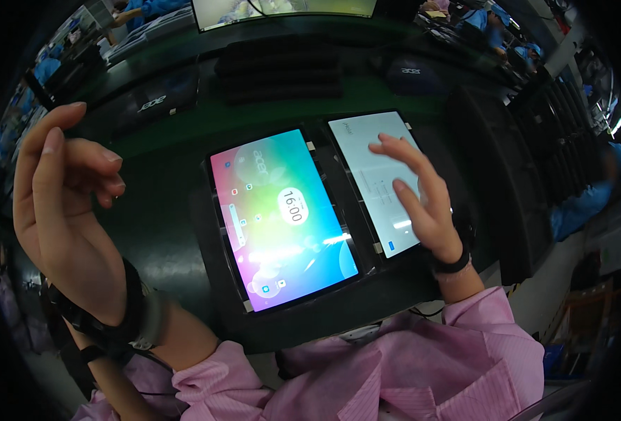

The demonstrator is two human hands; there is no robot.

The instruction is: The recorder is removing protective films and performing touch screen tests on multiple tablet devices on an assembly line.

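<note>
My left hand (72,189) is raised at the left, its fingers loosely bent and apart with nothing between them. A wide black strap is round its wrist. To its right lies a tablet (282,217) with a lit, multicoloured home screen and a clock bubble, in a dark tray. My right hand (422,196) is over a second tablet (363,165), which shows a pale, mostly white screen. The fingers of this hand are spread and hold nothing; whether a fingertip touches the glass I cannot tell. It covers part of that screen's right side.
Dark flat devices lie at the back left (156,102) and back right (412,74), with a stack of black trays (279,70) between them. A monitor (282,10) stands behind. Black racks (556,133) line the right. Another forearm (110,382) shows at lower left. People in blue work beyond.
</note>
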